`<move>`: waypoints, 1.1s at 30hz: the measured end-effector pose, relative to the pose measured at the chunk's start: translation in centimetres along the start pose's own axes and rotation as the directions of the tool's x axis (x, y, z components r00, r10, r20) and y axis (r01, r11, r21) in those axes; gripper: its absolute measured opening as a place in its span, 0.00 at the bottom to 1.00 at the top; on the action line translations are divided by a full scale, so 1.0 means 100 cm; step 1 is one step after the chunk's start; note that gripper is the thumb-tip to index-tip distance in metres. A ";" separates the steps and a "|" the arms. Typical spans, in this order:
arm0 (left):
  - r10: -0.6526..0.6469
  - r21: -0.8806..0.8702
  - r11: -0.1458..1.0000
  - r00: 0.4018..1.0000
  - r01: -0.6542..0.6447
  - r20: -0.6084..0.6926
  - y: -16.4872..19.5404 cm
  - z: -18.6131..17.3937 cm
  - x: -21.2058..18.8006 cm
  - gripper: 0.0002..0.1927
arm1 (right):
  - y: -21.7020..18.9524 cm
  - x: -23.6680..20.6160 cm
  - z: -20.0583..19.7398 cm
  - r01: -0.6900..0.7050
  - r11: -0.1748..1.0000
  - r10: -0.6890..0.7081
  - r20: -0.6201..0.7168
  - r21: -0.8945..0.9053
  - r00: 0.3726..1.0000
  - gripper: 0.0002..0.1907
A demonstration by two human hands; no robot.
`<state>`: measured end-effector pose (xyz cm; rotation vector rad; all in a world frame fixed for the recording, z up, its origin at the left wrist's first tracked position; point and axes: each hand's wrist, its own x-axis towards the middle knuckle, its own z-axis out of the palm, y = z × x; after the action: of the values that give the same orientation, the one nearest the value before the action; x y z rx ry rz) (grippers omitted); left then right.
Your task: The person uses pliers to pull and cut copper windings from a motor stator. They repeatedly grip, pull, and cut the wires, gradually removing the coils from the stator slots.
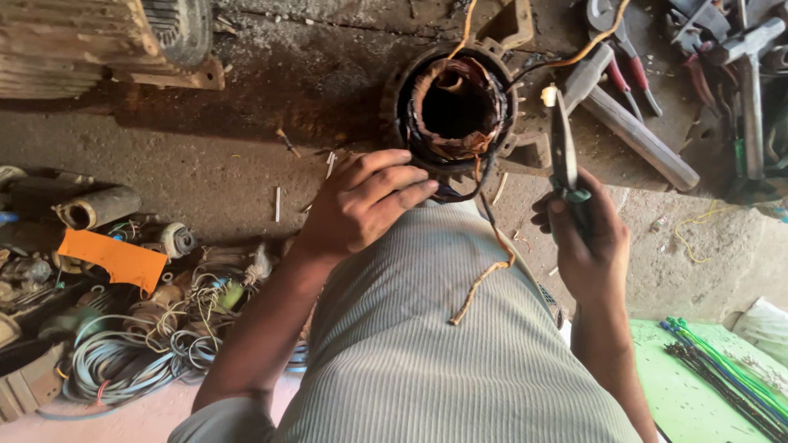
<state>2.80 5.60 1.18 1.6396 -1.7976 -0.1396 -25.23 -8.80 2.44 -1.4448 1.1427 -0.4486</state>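
Note:
A motor stator (455,102) stands upright on the grimy workbench, its copper windings wrapped in dark tape around a hollow core. My left hand (361,201) rests against the stator's near rim, fingers on a dark lead at its lower edge. An orange sleeved wire (484,275) hangs from the stator down over my striped shirt. My right hand (583,238) grips long-nose pliers (563,148) by the green handle, jaws pointing up beside the stator's right side.
Coils of grey wire (131,361), an orange card (111,258) and small parts lie at left. Another ribbed motor (90,41) sits top left. Hammers and pliers (640,98) crowd the top right. Green and black sleeves (722,377) lie on a green sheet bottom right.

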 end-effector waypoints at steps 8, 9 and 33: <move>-0.037 -0.081 0.996 0.997 0.031 -0.069 -0.007 0.014 -0.010 0.11 | -0.001 0.003 0.003 0.021 0.981 -0.032 0.055 0.192 0.998 0.23; -0.044 -0.112 0.993 0.996 0.035 -0.079 -0.008 0.015 -0.010 0.12 | -0.001 0.003 0.004 0.027 0.980 -0.040 0.061 0.199 0.997 0.22; -0.004 -0.028 1.000 1.000 0.003 -0.020 -0.003 0.047 0.047 0.25 | -0.002 0.002 -0.001 0.011 1.000 -0.011 0.045 -0.002 0.999 0.23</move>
<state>0.67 -0.50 -0.60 1.6190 -1.7703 -0.1491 -25.11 -9.03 2.56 -1.4570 1.0999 -0.4202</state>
